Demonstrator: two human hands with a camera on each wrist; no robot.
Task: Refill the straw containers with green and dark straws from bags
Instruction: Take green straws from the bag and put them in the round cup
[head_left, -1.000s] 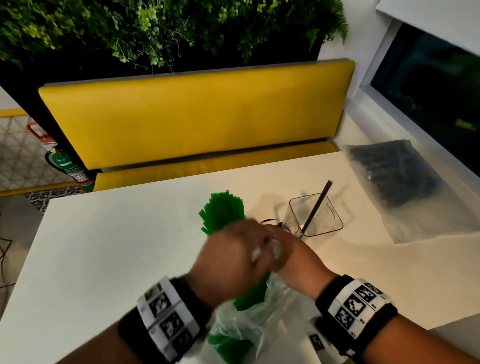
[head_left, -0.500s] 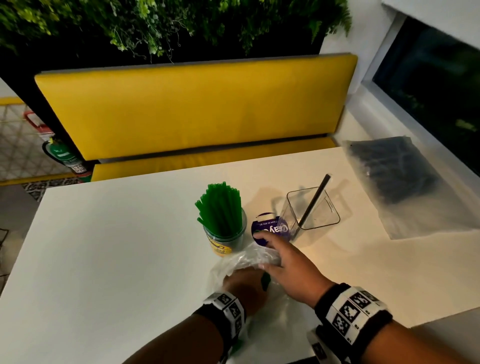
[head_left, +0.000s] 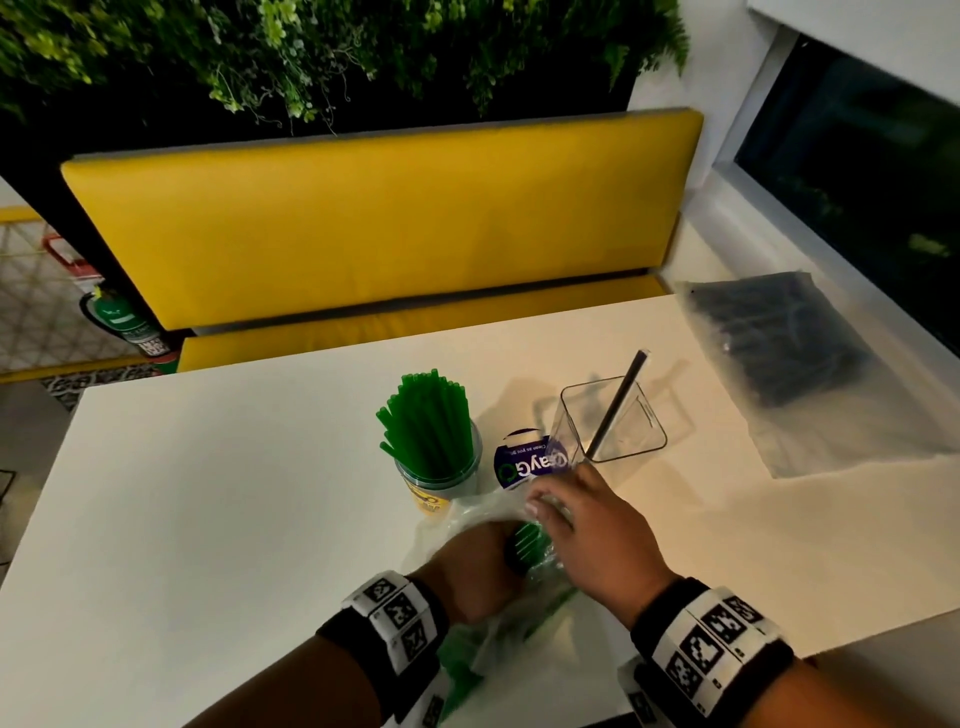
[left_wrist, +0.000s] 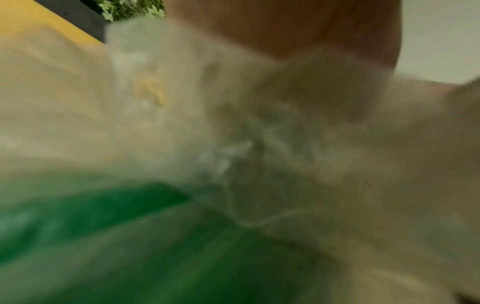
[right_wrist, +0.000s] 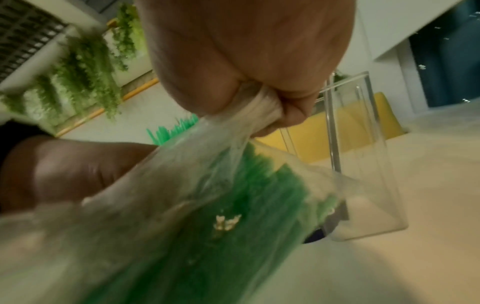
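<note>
Lying at the near edge of the white table (head_left: 208, 493), the clear plastic bag (head_left: 498, 639) of green straws (head_left: 527, 540) sits between the person's two hands. The right hand (head_left: 592, 540) pinches a gathered twist of the bag's film — the right wrist view shows the plastic bunched tightly between thumb and curled fingers (right_wrist: 293, 115), with the green straws fanned out inside the bag just below. The left hand (head_left: 478, 571) is pushed into the bag's mouth, its fingers hidden by film and straws; the left wrist view is too blurred to help, so whether it grips anything cannot be told.

Just beyond the bag stands a round cup (head_left: 441, 483) with a yellow label, packed with upright green straws that lean slightly left. Right of it, touching or nearly touching, a purple round lid or label (head_left: 524, 462) lies flat. Next along is a clear square container (head_left: 623, 431) holding a single dark straw (head_left: 621, 400) tilted toward the far right corner.

Farther right — well apart from the hands — a second clear bag (head_left: 831, 415) full of dark straws (head_left: 779, 338) lies flat across the table's edge. Behind the table runs a yellow bench (head_left: 389, 223), with hanging greenery (head_left: 311, 52) above it and a dark window (head_left: 857, 166) at right.
</note>
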